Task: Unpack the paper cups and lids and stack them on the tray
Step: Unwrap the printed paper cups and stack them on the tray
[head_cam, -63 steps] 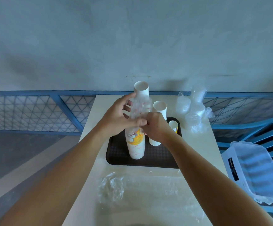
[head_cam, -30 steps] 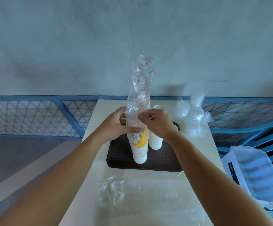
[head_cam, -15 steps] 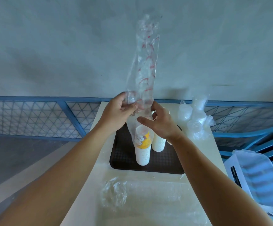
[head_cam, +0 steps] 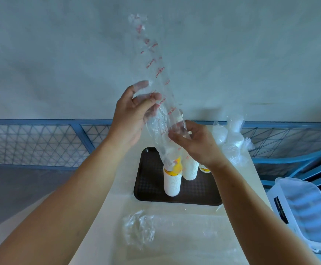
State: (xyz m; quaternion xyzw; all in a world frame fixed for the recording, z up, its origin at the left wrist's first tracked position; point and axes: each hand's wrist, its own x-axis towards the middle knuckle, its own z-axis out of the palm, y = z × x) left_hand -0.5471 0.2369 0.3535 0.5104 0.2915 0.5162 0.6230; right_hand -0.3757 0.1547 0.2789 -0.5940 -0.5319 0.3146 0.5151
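- Both hands are up on the clear plastic sleeve with red lettering. It stands tall and empty above the tall stack of white paper cups with a yellow print, with its lower mouth draped over the top few cups.
- The left hand pinches the sleeve high up, thumb in front and fingers showing through the film behind.
- The right hand nips the film lower down between thumb and fingertips, just above the cups.
- The cup stack stands upright on the dark brown rectangular tray, with a shorter stack of white cups touching it on the right.
- I'd judge the sleeve as feather-light, limp and clingy. It should be gripped near the mouth so it clears the rims without snagging.
- The cups look light and easy to crush, and a stack that tall will tip. It's best steadied low on the side wall, not by the rim.
- The clear bags of white plastic lids wait unopened at the far right of the cream surface.
- A crumpled clear plastic wrapper lies on the near side, in front of the tray.
- A translucent plastic box sits off to the right, with a blue mesh railing and a grey plaster wall behind.
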